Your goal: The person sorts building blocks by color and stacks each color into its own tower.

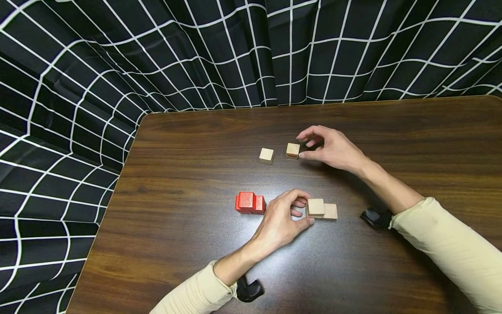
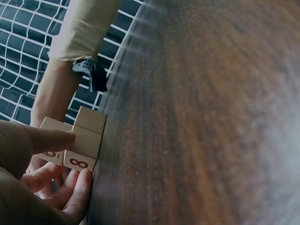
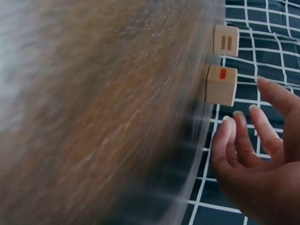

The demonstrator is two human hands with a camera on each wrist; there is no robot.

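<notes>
My left hand [image 1: 280, 220] holds a small stack of light wooden number blocks at its left end, thumb on the near side and fingertips by the far side. The upper block [image 1: 315, 206] sits on a lower block [image 2: 78, 160] marked 8. Beside that lower one, to its right, lies another wooden block [image 1: 331, 211]. Farther back, my right hand [image 1: 333, 148] has its thumb and fingers spread just right of a wooden cube [image 1: 293, 149] bearing a red bar in the right wrist view. A narrow gap to that cube shows there.
Left of the red-bar cube lies another wooden cube [image 1: 266, 156], with two bars on one face [image 3: 226, 43]. Red blocks [image 1: 247, 202], one raised above the others, stand left of my left hand. A black-and-white grid curtain [image 1: 219, 56] hangs behind the brown table [image 1: 176, 174].
</notes>
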